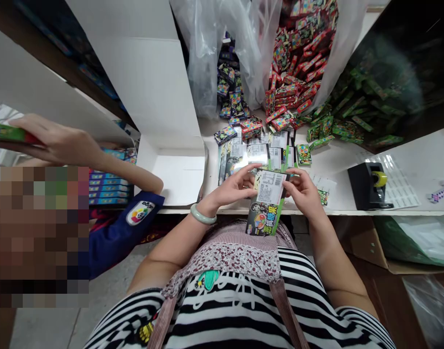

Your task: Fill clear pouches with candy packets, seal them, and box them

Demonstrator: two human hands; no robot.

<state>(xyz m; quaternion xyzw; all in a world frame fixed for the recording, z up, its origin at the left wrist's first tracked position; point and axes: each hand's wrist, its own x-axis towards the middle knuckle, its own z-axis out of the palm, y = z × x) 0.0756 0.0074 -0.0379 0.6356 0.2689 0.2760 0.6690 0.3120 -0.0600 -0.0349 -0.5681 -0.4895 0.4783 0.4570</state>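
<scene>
My left hand [232,186] and my right hand [304,191] both grip a flat black-and-green toy box [266,208] held upright over the table's front edge. A white barcode label [270,188] lies on its upper face, with fingers of both hands pressing at its edges. A pale green bangle [202,215] circles my left wrist. Just beyond the box, several similar labelled boxes [256,154] lie in a row on the white table [418,165].
A black tape dispenser [369,186] and a label sheet [398,182] lie to the right. Clear bags of red packs [298,63], blue packs [229,82] and green packs [356,111] stand behind. An open white carton [173,169] stands left. Another person's hand [58,143] holds a box at far left.
</scene>
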